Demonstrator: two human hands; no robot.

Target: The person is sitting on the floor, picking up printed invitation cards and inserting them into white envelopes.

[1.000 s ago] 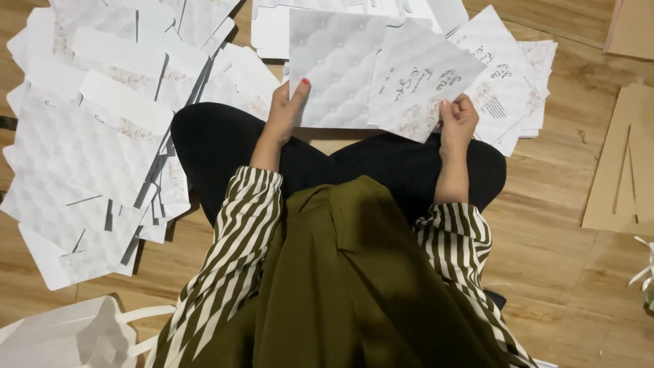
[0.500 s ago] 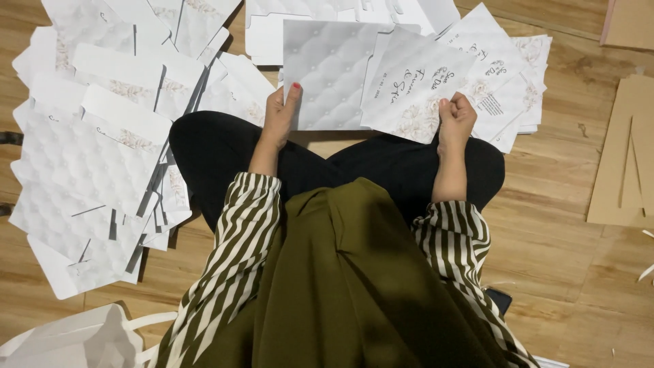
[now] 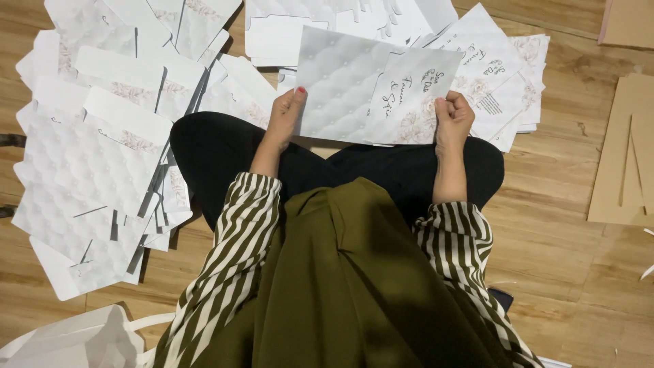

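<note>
Nearest the camera is a fold of olive-green cloth (image 3: 354, 286) draped over the person's front, with brown-and-white striped sleeves (image 3: 231, 259) coming out on either side. Below that, black-trousered legs (image 3: 381, 170) are crossed on the pale wooden plank floor (image 3: 545, 245), which makes a lap to work over.

Above the knees both hands hold up one flat white card blank with a quilted, button-tufted pattern (image 3: 340, 85). The left hand (image 3: 286, 116) is closed on its left edge, thumb on top and fingers beneath. The right hand (image 3: 453, 119) pinches the right edge, where a flap printed with dark script and pale flowers (image 3: 412, 95) overlaps the quilted face. Gripped at both sides like this, the sheet stays taut and level, lifted off the floor, which looks to me like a grip for folding or checking it.

To the person's left lies a loose heap of similar white quilted blanks (image 3: 88, 157), some turned plain side up, some showing a beige floral strip. Beyond the held card more blanks (image 3: 286, 34) are spread out, and a neater stack of flower-printed sheets (image 3: 511, 75) sits to the right. Brown cardboard pieces (image 3: 623, 157) lie at the far right, and a white bag with handles (image 3: 75, 341) sits at the near left corner.
</note>
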